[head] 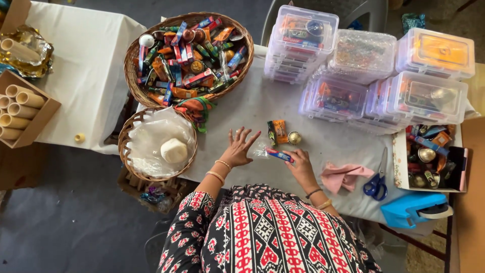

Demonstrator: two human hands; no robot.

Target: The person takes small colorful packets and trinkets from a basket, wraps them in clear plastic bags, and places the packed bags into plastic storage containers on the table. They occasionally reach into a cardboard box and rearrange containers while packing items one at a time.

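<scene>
My left hand [237, 148] lies flat on the tabletop [262, 103] with fingers spread wide, holding nothing, its fingertips just beside a clear bag [261, 149]. My right hand [299, 163] is curled, pinching a blue and red bar [279, 155] at the bag's mouth. Just beyond it lie three loose sweets: a dark packet [272, 133], an orange packet [280, 131] and a gold ball [294, 137]. I wear two bangles on the left wrist, and a dark band and a bangle on the right. Two baskets stand to my left: the big one [132, 76] heaped with sweets, the small one [125, 146] lined with plastic and holding a white lump [174, 150]. Five clear lidded boxes [423, 96] are stacked at the far right. To my right lie a pink cloth [343, 175], blue scissors [376, 184], a blue tape dispenser [411, 209] and an open carton [400, 167] of sweets. At the far left, a box of five card tubes [17, 111].
</scene>
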